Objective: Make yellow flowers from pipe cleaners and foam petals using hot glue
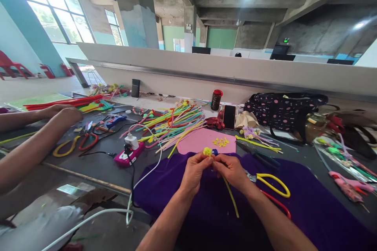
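Above the purple cloth [306,192], near the front edge of the pink sheet [188,141], both hands meet at a yellow fuzzy ball [207,151].

Left hand [194,170]: thumb and forefinger are pinched together, clamped on the base of the ball. Right hand [232,170]: thumb and forefinger are drawn together just beside the left fingertips; the exact part gripped is hidden. A yellow-green stem [231,198] slants down from beneath the right hand. Its connection to the ball is concealed by the fingers. A small blue object [215,151] shows just behind the fingertips; its type cannot be determined.

Progress: the ball has a compact, rounded form. Small yellow pieces [220,141] remain loose on the pink sheet, separate from the ball. Whether the ball is complete, or whether the loose pieces belong to it, cannot be confirmed from this view.

Adjacent items: cutters [251,176] with one yellow and one red handle rest on the purple cloth, partly behind the right forearm. Yellow pipe cleaners [260,144] lie to the right of the pink sheet. A multicoloured pipe cleaner pile [184,117] lies beyond its left side. A phone [229,117] and a red-lidded bottle [216,101] stand behind the sheet. At far left, a co-worker's arms [35,149] extend over the dark tabletop [108,174].
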`<state>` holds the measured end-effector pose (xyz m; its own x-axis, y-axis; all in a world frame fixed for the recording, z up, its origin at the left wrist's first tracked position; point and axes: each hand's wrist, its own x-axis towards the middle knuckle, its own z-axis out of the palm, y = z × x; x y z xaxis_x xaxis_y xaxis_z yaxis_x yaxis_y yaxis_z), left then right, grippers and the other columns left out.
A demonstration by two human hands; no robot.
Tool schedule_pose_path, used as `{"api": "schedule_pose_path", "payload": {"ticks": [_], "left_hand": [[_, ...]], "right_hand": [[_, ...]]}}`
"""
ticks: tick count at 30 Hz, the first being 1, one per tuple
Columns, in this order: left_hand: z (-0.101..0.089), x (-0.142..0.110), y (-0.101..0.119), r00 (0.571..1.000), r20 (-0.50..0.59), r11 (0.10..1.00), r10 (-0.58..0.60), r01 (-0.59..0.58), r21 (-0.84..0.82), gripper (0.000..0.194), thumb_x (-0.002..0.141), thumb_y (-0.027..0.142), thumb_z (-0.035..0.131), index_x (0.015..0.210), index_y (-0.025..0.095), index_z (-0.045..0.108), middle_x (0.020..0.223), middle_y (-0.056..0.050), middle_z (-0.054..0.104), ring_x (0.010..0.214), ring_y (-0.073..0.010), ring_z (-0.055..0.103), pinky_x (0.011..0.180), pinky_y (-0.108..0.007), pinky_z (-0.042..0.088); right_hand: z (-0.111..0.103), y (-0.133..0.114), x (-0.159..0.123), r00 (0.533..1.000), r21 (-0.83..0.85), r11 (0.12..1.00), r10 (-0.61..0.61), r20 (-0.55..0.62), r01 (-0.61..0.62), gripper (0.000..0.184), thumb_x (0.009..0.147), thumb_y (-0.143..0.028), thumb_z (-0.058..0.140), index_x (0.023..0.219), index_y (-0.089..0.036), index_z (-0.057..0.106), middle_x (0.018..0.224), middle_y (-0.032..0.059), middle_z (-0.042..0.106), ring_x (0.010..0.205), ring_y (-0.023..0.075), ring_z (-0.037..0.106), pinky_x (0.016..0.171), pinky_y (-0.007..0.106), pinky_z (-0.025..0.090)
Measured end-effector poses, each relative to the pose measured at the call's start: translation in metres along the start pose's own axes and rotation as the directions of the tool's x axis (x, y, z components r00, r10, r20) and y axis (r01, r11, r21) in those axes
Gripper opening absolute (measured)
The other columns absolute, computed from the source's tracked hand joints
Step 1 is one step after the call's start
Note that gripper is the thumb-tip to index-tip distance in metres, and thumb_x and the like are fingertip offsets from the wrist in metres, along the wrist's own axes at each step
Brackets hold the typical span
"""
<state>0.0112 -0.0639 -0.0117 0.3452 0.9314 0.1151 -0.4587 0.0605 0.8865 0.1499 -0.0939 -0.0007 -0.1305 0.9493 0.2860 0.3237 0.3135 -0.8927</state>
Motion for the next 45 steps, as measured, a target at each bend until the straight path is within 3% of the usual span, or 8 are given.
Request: {"api": "schedule_pose_path", "payload": {"ticks": [6, 13, 18, 23, 26, 29, 35, 45], "left_hand": [[0.004, 0.0, -0.001, 0.983, -0.171, 0.996, 0.065, -0.076, -0.057, 0.009, 0.062, 0.02, 0.072, 0.068, 0.014, 0.069, 0.068, 0.0, 0.064, 0.065, -0.0098, 0.054, 0.065, -0.02, 0.042], [-0.025, 0.007, 0.035, 0.931, -0.363, 0.948, -0.033, -0.085, -0.307, 0.017, 0.056, 0.023, 0.076, 0.066, 0.015, 0.064, 0.071, 0.002, 0.062, 0.06, -0.0072, 0.055, 0.048, -0.015, 0.042], [-0.036, 0.006, 0.061, 0.937, -0.348, 0.934, 0.033, -0.153, -0.323, 0.018, 0.059, 0.025, 0.075, 0.068, 0.015, 0.063, 0.071, 0.002, 0.061, 0.064, -0.0084, 0.056, 0.048, -0.014, 0.043], [-0.007, 0.003, 0.056, 0.982, -0.186, 0.959, -0.032, -0.022, -0.283, 0.015, 0.06, 0.022, 0.073, 0.067, 0.013, 0.063, 0.07, 0.0, 0.06, 0.062, -0.0084, 0.054, 0.048, -0.016, 0.043], [0.019, 0.004, 0.043, 0.988, -0.006, 0.951, -0.155, 0.148, -0.272, 0.015, 0.062, 0.023, 0.072, 0.07, 0.012, 0.064, 0.07, -0.002, 0.06, 0.062, -0.0098, 0.054, 0.048, -0.017, 0.042], [0.031, 0.016, 0.034, 0.978, 0.057, 0.947, -0.202, 0.21, -0.241, 0.015, 0.064, 0.024, 0.07, 0.07, 0.012, 0.064, 0.069, -0.002, 0.059, 0.06, -0.0085, 0.053, 0.046, -0.016, 0.04], [0.013, 0.056, 0.029, 0.98, 0.002, 0.97, -0.197, 0.195, -0.143, 0.017, 0.062, 0.025, 0.072, 0.07, 0.013, 0.063, 0.067, 0.0, 0.06, 0.058, -0.0082, 0.053, 0.044, -0.016, 0.037], [-0.017, 0.067, 0.017, 0.955, -0.105, 0.954, -0.278, 0.262, -0.143, 0.019, 0.061, 0.026, 0.073, 0.068, 0.012, 0.063, 0.068, 0.0, 0.059, 0.054, -0.0068, 0.049, 0.042, -0.016, 0.034]], "right_hand": [[0.009, 0.002, 0.001, 0.993, 0.186, 0.976, 0.11, 0.03, -0.114, 0.025, 0.081, -0.036, 0.052, 0.064, -0.017, 0.054, 0.049, -0.0057, 0.048, 0.037, 0.0065, 0.044, 0.037, 0.017, 0.036], [0.005, -0.005, -0.019, 0.972, 0.132, 0.965, 0.22, 0.078, -0.229, 0.02, 0.08, -0.032, 0.053, 0.071, -0.015, 0.062, 0.044, -0.007, 0.047, 0.031, 0.0045, 0.04, 0.032, 0.015, 0.03], [-0.02, -0.004, -0.059, 0.945, 0.012, 0.95, 0.309, 0.11, -0.312, 0.019, 0.081, -0.028, 0.051, 0.073, -0.017, 0.063, 0.043, -0.0067, 0.048, 0.031, 0.0047, 0.039, 0.032, 0.015, 0.028], [-0.055, -0.003, -0.072, 0.969, -0.131, 0.96, 0.247, -0.019, -0.248, 0.022, 0.084, -0.028, 0.047, 0.077, -0.017, 0.065, 0.058, -0.0016, 0.059, 0.043, 0.0085, 0.052, 0.041, 0.017, 0.038], [-0.074, -0.004, -0.048, 0.989, -0.368, 0.919, 0.148, -0.01, -0.141, 0.025, 0.088, -0.027, 0.041, 0.088, -0.017, 0.064, 0.069, 0.0003, 0.064, 0.053, 0.0101, 0.058, 0.05, 0.019, 0.043], [-0.088, 0.005, -0.003, 0.98, -0.708, 0.692, 0.199, -0.004, -0.143, 0.023, 0.088, -0.019, 0.041, 0.097, -0.016, 0.063, 0.083, 0.0036, 0.066, 0.073, 0.0142, 0.062, 0.068, 0.024, 0.046], [-0.093, 0.056, 0.081, 0.936, -0.823, 0.532, 0.353, 0.002, -0.199, 0.028, 0.087, -0.026, 0.052, 0.112, -0.014, 0.052, 0.112, 0.009, 0.055, 0.095, 0.0206, 0.057, 0.079, 0.039, 0.048], [-0.066, 0.09, 0.135, 0.859, -0.825, 0.547, 0.482, 0.174, -0.139, 0.028, 0.087, -0.028, 0.051, 0.112, -0.016, 0.052, 0.113, 0.0071, 0.054, 0.094, 0.0201, 0.057, 0.078, 0.039, 0.049]]}}
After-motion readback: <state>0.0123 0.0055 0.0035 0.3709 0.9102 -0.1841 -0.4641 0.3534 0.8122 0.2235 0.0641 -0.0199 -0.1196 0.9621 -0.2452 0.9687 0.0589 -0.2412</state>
